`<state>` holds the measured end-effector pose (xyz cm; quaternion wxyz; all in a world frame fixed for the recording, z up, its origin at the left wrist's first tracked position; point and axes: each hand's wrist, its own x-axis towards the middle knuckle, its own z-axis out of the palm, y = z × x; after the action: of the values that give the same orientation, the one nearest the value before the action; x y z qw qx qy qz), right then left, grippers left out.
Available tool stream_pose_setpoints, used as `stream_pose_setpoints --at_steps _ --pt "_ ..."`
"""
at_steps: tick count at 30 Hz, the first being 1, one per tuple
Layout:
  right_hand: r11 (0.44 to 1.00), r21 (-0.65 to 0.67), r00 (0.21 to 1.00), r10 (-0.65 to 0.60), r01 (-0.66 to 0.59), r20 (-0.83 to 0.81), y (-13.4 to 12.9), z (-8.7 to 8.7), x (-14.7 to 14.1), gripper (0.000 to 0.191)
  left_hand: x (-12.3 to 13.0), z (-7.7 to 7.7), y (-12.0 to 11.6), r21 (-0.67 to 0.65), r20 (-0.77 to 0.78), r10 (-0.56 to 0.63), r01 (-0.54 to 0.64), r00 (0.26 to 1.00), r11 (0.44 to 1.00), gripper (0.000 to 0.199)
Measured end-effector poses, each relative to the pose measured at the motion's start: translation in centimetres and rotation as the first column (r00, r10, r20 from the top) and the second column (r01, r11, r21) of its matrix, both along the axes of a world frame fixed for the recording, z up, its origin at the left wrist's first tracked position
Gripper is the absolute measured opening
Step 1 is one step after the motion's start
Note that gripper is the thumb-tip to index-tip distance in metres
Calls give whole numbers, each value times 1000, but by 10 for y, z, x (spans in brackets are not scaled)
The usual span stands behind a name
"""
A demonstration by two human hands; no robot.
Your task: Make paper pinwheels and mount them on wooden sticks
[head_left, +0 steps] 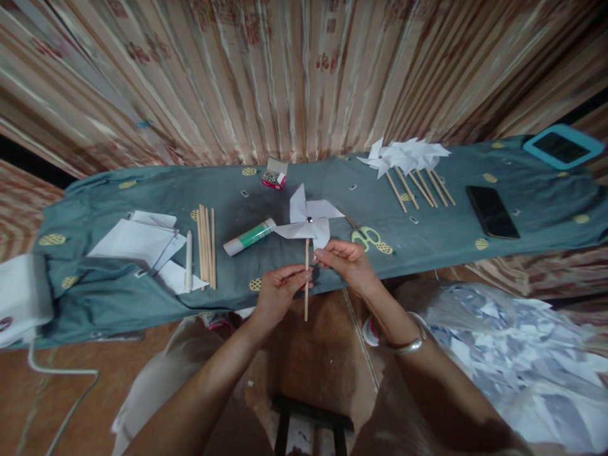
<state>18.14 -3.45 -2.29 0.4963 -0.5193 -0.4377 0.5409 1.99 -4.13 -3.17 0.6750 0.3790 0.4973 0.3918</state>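
Observation:
A white paper pinwheel (299,208) with a shiny pin at its centre stands upright on a thin wooden stick, facing me above the table's front edge. My left hand (280,290) is closed, pinching the stick between thumb and fingers below the paper blades. Close by on the right, my right hand (346,258) has its thumb and fingers pressed together at the tip of the lowest blade. A glue stick (249,237) with a green label lies left of the pinwheel, and green-handled scissors (365,237) lie just beyond my right hand.
Wooden sticks (206,247), a white pen-like stick (189,259) and paper sheets (137,240) lie left. A small box of pins (274,174) sits at the back. Several finished pinwheels (411,158), a phone (491,212) and a blue-framed tablet (564,145) are right. A bag of paper scraps (513,342) stands below.

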Motion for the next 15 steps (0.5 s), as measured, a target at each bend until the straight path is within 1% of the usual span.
stream_pose_setpoints --at_steps 6,10,13,15 --pt "999 32 1000 12 -11 -23 0 -2 -7 39 -1 0 -1 21 0 -29 29 1000 999 32" --pt "999 39 999 36 -35 -21 -2 1 -9 37 -1 1 -2 17 0 -38 38 999 999 30" --pt "998 45 998 52 -53 19 -4 6 -9 38 -1 4 -2 -3 12 -22 22 1000 1000 30" --pt "997 64 997 32 -37 72 -5 11 -5 40 -2 5 -2 -22 25 -7 8 1000 1000 31"
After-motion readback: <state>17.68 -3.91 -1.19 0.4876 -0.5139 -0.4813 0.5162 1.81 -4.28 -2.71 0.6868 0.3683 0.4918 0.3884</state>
